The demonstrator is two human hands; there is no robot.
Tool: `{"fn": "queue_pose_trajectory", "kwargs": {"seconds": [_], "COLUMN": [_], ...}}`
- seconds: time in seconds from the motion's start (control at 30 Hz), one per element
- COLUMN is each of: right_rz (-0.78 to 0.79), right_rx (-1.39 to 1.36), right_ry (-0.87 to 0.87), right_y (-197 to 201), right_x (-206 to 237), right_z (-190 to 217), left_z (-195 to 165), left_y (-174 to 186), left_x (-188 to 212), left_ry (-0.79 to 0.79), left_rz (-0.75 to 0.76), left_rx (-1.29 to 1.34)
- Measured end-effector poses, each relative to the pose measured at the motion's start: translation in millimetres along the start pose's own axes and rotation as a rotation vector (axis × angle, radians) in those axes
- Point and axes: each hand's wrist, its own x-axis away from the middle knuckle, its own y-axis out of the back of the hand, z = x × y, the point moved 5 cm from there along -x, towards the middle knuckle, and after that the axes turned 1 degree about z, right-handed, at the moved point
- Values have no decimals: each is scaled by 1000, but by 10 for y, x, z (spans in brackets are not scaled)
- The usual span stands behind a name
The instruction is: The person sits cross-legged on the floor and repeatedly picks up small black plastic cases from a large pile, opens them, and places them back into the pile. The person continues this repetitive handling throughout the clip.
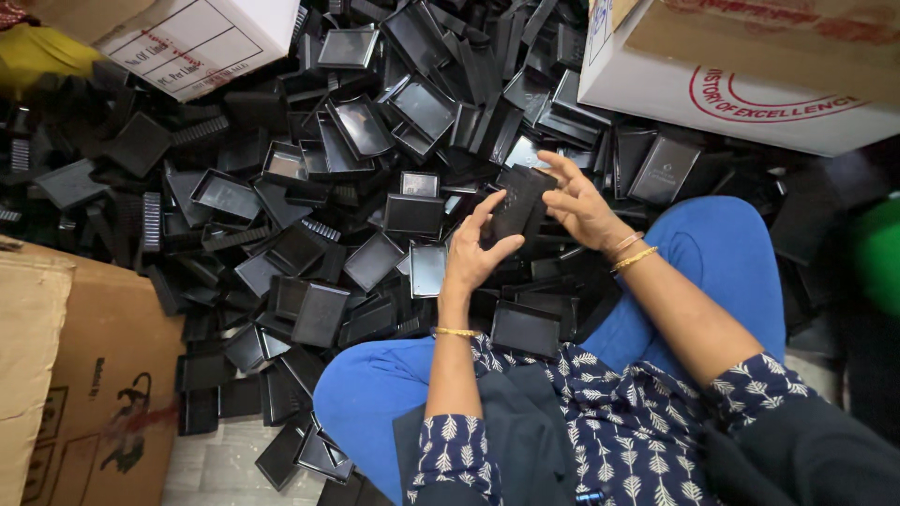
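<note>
I hold a flat black plastic piece (518,201) between both hands, above my blue-clad knees. My left hand (473,251) grips its lower left edge, thumb on the near side. My right hand (577,204) holds its upper right edge with the fingers curled over it. A large heap of similar black plastic trays and lids (337,187) spreads over the floor just beyond my hands. One black tray (525,328) rests against my knee below the hands.
A white cardboard box (741,70) stands at the upper right and another white box (197,33) at the upper left. A brown carton (89,384) lies at the lower left. Something green (881,248) shows at the right edge.
</note>
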Motion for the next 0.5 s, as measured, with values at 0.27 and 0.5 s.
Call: {"fn": "queue_pose_trajectory", "kwargs": {"seconds": [0.27, 0.5], "right_rz": [-31, -89], "right_rx": [111, -36], "right_ry": [-48, -112], "right_y": [-13, -16], "right_x": [9, -43], "right_z": [47, -32], "left_z": [-282, -339], "left_y": [0, -53], "left_x": [27, 80], "left_ry": [-97, -347], "left_rz": [52, -238], "left_rx": [-135, -146]}}
